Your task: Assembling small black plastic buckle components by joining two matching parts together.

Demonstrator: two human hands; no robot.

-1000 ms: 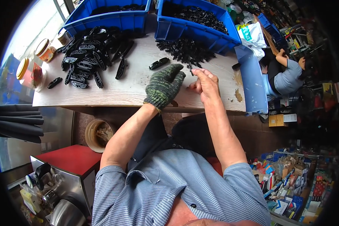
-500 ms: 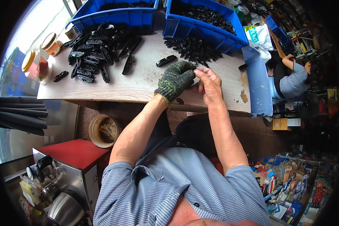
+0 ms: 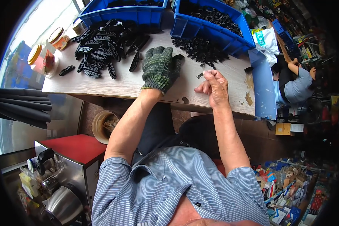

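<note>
My left hand (image 3: pixel 159 69), in a dark green knitted glove, is palm down over the table with its fingers curled. A dark end of a black oval plastic part (image 3: pixel 179 57) sticks out at its right side, the rest hidden by the glove. My bare right hand (image 3: pixel 215 87) has thumb and forefinger pinched. A small black plastic clip (image 3: pixel 199 76) shows at their tips. Beyond lie a heap of small black clips (image 3: pixel 201 51) and, to the left, a pile of black oval parts (image 3: pixel 98 52).
Two blue bins, the left bin (image 3: pixel 120 14) and right bin (image 3: pixel 214 28), stand at the back. Lidded jars (image 3: pixel 41 60) line the table's left side. A blue tray (image 3: pixel 263 84) adjoins its right edge. A bucket (image 3: pixel 101 126) stands below; another person (image 3: pixel 295 84) sits at far right.
My hands have parted. The gloved left hand moved left onto the single oval part; the right hand stayed near the table's front with the small clip. The view shifted slightly.
</note>
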